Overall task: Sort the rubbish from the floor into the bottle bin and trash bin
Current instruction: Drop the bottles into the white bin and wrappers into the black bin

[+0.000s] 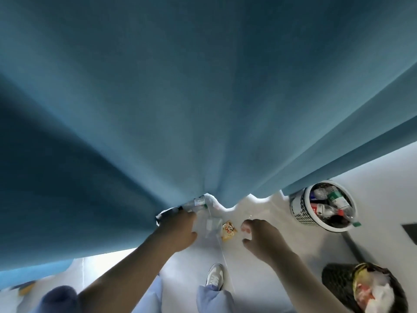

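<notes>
While the left hand (178, 229) reaches a clear plastic bottle (195, 202) on the floor at the blue curtain (203, 98) hem (fingers hidden, grip impossible to tell), the right hand (259, 236) hovers loosely curled and empty beside a yellow snack wrapper (229, 230), left of the white mesh bottle bin (300, 211) and black mesh trash bin (336, 281)

Left hand (178, 231) at clear bottle (195, 202) under blue curtain (180, 98), right hand (259, 237) hovering nearby
</notes>
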Demonstrator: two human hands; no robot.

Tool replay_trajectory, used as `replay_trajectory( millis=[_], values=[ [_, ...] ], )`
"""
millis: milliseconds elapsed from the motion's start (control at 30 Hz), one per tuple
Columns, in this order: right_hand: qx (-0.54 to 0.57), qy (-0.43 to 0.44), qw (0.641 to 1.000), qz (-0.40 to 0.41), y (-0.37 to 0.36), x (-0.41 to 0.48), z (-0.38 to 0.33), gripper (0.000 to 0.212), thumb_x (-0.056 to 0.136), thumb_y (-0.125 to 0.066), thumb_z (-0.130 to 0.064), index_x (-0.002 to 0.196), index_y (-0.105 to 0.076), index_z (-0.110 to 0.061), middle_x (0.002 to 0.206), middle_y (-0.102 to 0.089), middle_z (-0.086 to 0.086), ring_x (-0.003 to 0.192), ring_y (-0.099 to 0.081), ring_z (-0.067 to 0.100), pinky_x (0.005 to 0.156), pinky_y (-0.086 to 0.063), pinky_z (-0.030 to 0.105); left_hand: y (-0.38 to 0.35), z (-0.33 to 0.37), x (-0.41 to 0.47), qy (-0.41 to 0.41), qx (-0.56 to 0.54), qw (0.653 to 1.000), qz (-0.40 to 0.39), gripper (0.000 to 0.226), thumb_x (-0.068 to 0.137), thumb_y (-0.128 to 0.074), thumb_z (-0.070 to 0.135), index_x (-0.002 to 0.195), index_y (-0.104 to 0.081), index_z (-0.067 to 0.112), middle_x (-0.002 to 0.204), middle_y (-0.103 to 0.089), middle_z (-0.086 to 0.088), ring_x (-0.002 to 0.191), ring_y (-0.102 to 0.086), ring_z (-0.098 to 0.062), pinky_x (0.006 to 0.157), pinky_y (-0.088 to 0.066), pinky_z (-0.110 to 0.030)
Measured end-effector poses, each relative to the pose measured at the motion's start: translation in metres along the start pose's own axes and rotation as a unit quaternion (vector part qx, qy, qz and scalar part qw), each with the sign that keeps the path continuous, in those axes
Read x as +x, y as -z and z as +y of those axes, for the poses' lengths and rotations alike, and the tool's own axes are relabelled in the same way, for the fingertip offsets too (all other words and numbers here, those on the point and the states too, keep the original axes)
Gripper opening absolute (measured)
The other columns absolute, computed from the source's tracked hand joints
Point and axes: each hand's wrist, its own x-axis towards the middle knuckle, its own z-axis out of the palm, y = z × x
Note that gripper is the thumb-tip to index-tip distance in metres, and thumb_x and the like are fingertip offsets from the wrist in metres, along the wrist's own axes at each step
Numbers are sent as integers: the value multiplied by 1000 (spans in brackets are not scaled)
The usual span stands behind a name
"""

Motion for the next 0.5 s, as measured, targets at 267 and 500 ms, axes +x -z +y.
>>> replay_trajectory(
  millis=[267,500],
  values=[
    [42,-66,997,-8,-117,58,4,36,85,-57,-25,121,-59,-23,123,-63,-2,114,-58,18,92,-47,27,-81,-57,79,-58,45,997,-34,33,85,-53,30,115,-56,17,124,-56,-1,113,-55,-23,90,-46,-28],
    [42,-116,992,-1,-228,128,34,38,85,-56,-23,123,-58,-23,122,-64,-1,113,-59,18,91,-49,28,-177,-96,152,-87,66,993,-48,31,86,-51,22,116,-54,13,118,-58,-6,105,-58,-25,74,-42,-27]
  ],
)
